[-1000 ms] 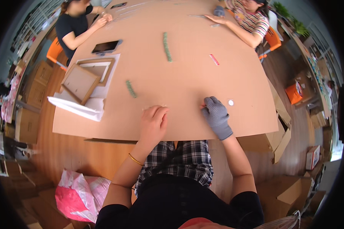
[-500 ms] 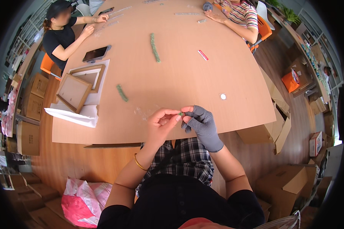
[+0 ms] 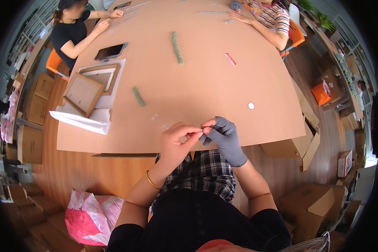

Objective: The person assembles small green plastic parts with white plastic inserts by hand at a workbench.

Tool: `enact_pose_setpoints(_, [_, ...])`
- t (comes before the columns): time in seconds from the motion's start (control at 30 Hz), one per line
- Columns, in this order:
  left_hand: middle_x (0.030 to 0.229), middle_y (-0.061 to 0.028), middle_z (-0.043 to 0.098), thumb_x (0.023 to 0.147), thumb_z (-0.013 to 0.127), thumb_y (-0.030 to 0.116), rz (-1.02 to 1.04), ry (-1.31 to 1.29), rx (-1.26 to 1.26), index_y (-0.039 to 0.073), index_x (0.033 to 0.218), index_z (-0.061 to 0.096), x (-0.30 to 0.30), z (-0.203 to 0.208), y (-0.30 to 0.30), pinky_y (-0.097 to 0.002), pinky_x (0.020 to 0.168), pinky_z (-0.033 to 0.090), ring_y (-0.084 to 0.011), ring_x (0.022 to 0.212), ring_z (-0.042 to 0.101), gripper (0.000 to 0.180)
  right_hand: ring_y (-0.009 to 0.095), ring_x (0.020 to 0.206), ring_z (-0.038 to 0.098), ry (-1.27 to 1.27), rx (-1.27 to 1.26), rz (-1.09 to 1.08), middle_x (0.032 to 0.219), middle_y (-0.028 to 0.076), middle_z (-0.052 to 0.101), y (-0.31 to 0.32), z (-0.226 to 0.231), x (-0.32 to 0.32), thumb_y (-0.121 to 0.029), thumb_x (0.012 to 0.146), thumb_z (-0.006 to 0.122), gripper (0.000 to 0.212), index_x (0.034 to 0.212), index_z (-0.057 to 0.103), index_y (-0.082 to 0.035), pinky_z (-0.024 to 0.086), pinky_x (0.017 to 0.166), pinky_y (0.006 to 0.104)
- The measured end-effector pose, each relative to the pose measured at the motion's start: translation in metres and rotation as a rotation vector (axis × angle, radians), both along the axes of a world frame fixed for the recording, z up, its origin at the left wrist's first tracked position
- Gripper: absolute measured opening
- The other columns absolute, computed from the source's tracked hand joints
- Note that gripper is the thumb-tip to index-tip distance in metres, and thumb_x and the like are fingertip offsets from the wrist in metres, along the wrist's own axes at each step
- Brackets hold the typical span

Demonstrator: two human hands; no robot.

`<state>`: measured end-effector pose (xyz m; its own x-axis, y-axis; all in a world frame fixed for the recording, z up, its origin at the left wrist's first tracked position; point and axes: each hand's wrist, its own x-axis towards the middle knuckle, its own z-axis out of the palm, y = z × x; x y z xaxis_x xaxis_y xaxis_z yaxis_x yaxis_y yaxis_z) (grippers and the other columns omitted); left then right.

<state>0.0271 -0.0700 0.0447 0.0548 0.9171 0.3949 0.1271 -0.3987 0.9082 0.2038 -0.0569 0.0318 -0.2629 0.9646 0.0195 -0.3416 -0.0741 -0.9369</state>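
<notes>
My left hand (image 3: 179, 140), bare with a yellow bangle on its wrist, meets my right hand (image 3: 224, 140) over the table's near edge. A grey dotted glove with bare fingertips covers the right one. Both pinch a tiny green piece (image 3: 203, 129) between thumb and fingers; most of it is hidden by the fingertips, so its kind is unclear. Ahead and to the left lies a short fuzzy green strip (image 3: 139, 96). A longer fuzzy green strip (image 3: 177, 48) lies farther off, near the table's middle.
On the table (image 3: 189, 92) are wooden frames (image 3: 85, 93) over white sheets, a phone (image 3: 109, 52), a red-and-white strip (image 3: 230, 59) and a white round piece (image 3: 251, 106). Two people sit across at the far sides, their hands by thin silvery strips. Cardboard boxes (image 3: 310, 201) stand around.
My hands stay together, and the fingertips now cover more of the green piece. The view has shifted slightly, moving the table's things a little to the right in it.
</notes>
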Motion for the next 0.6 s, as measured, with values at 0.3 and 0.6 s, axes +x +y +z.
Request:
enact_pose_setpoints(0.3, [0.081,-0.0048,0.063,0.076,0.074,-0.002,0.047,0.313,0.215,0.007,0.084,0.06,-0.007,0.002,-0.003,-0.0326,0.06,0.053,-0.0227,0.07,0.064,0.019,0.012,0.077,0.067,-0.027,-0.028,0.056,0.088,0.006,0.069,-0.004,0.001,-0.003,-0.001,0.096,0.064,0.008,0.103,0.067,0.001,0.056,0.067,0.0253])
enact_pose_setpoints(0.6, [0.08,-0.0058,0.06,0.071,0.071,-0.005,0.113,0.336,0.259,0.007,0.083,0.057,-0.008,0.005,0.002,-0.0354,0.06,0.052,-0.0253,0.071,0.062,0.022,0.012,0.08,0.066,0.048,-0.075,0.12,0.089,0.007,0.069,0.0,0.008,-0.012,-0.003,0.096,0.064,0.009,0.102,0.067,0.002,0.055,0.074,0.0277])
